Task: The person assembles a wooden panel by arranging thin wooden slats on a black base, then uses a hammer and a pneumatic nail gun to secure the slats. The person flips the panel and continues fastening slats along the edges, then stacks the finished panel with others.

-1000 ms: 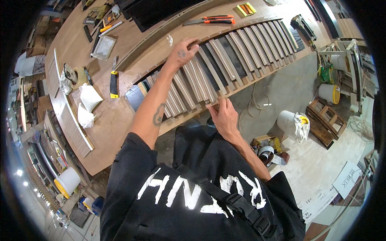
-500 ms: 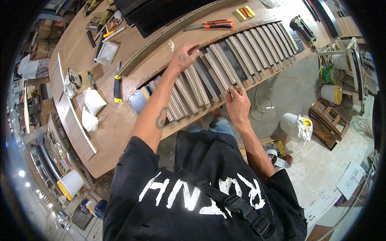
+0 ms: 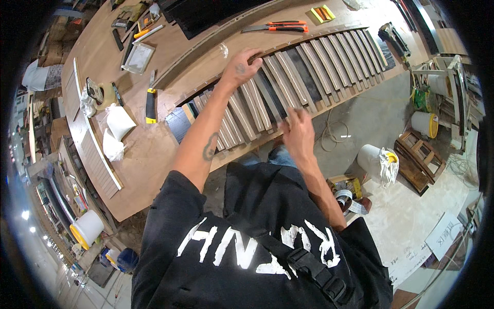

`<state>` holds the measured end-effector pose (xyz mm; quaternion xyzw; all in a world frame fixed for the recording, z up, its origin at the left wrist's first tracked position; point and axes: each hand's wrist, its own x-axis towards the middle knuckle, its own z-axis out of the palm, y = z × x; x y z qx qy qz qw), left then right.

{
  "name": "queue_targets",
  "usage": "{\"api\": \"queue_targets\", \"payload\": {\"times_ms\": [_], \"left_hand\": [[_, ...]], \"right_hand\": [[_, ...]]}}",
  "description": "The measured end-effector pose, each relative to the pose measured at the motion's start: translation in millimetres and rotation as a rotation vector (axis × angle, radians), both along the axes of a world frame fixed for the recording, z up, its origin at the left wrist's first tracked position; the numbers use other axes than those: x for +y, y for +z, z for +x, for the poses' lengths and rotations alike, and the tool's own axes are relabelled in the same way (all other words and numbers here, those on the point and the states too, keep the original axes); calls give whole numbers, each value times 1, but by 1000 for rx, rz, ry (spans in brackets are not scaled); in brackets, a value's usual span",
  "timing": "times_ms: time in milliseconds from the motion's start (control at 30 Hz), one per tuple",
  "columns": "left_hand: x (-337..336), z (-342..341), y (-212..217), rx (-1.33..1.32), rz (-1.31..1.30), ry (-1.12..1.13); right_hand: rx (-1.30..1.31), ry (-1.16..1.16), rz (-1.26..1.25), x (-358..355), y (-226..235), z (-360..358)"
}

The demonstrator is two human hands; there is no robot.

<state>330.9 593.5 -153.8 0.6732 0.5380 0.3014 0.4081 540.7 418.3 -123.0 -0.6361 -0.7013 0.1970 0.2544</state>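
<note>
A row of narrow grey-brown slats point(image 3: 318, 64), several with pale edges, lies crosswise on a long curved panel point(image 3: 226, 157) on the workbench. Dark strips show between some of them. At the panel's far edge is my left hand point(image 3: 241, 69), its thumb and forefinger apart beside the slats' far ends; its other fingers are partly hidden. My right hand point(image 3: 299, 135) hovers at or touches the slats' near ends, its bent fingers blurred. Whether it grips a slat cannot be made out.
Beyond the panel lie orange-and-black cutters point(image 3: 278, 27) and a yellow-framed piece point(image 3: 322, 14). A yellow-and-black handled saw or knife point(image 3: 151, 105) and white bags point(image 3: 119, 122) are on the left. A black nail gun point(image 3: 393, 40) stands right; white buckets point(image 3: 378, 160) stand on the floor.
My right hand has shifted left along the slats' near ends, uncovering the slat ends it was on. My left hand stays at the far edge. The view has moved slightly.
</note>
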Motion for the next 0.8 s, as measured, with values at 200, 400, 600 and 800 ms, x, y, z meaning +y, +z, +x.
{"api": "queue_targets", "payload": {"times_ms": [200, 400, 600, 800], "left_hand": [[3, 2, -1, -19, 23, -3], [2, -2, -4, -44, 18, -10], [2, -3, -1, -30, 41, -32], [2, -3, 0, 22, 38, -35]], "right_hand": [[67, 46, -98, -17, -16, -19], [90, -29, 21, -20, -8, -22], [3, -106, -24, -24, -15, -33], [-66, -72, -65, -12, -1, -41]]}}
